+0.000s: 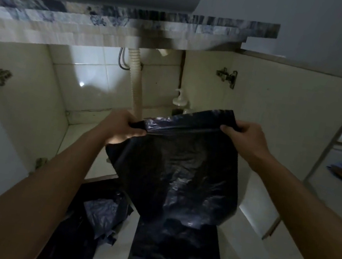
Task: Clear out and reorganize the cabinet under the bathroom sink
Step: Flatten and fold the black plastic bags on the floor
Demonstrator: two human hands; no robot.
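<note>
Black bag [176, 175] hangs pinched between both hands' fingers [136, 131]

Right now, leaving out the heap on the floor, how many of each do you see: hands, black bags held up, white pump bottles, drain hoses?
Hands: 2, left hand and right hand
Black bag held up by both: 1
White pump bottle: 1
Drain hose: 1
Total: 5
</note>
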